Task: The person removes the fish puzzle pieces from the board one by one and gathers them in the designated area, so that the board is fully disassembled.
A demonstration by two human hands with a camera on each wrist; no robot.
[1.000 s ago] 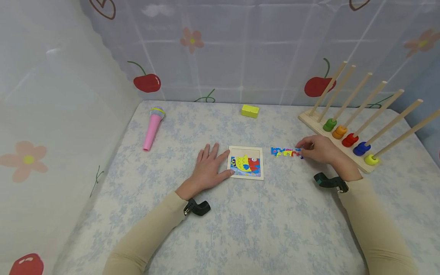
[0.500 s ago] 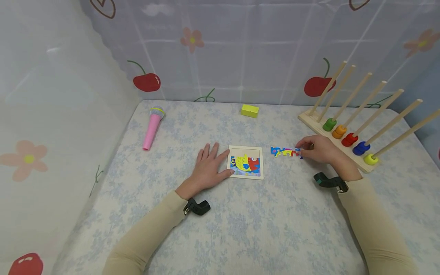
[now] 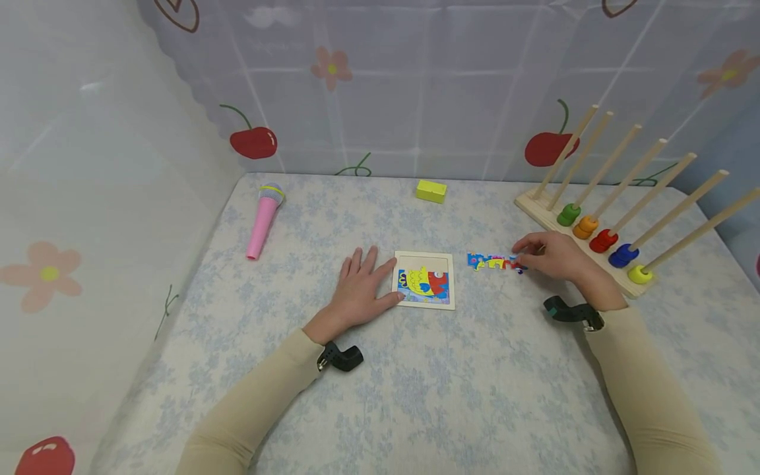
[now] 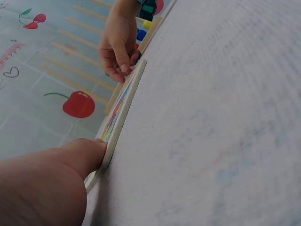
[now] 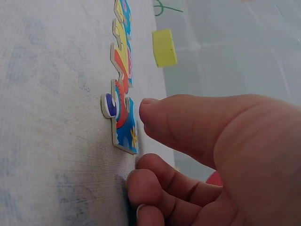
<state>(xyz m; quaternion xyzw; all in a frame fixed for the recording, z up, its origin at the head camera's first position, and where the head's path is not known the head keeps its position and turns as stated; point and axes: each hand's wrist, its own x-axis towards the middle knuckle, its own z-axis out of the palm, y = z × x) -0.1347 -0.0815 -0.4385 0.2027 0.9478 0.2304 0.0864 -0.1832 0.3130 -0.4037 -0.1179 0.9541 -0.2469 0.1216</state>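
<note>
A square wooden puzzle tray (image 3: 423, 306) with a fish picture lies mid-table, its upper strip bare wood. My left hand (image 3: 361, 297) lies flat beside it, fingers spread, with the thumb resting on the tray's left edge. To the tray's right, several puzzle pieces (image 3: 491, 262) form a joined row on the cloth. My right hand (image 3: 555, 256) hovers at the row's right end. In the right wrist view, its thumb and loosely bent fingers stand apart around the blue and red end piece (image 5: 126, 129), gripping nothing.
A wooden peg stand (image 3: 543, 212) with coloured beads stands at the right, close behind my right hand. At the back lies a yellow block (image 3: 431, 191). A pink toy microphone (image 3: 262, 224) lies at the back left.
My right thumb and fingers have come away from the end piece and shifted slightly right, showing more of it. The left hand and the tray have stayed put.
</note>
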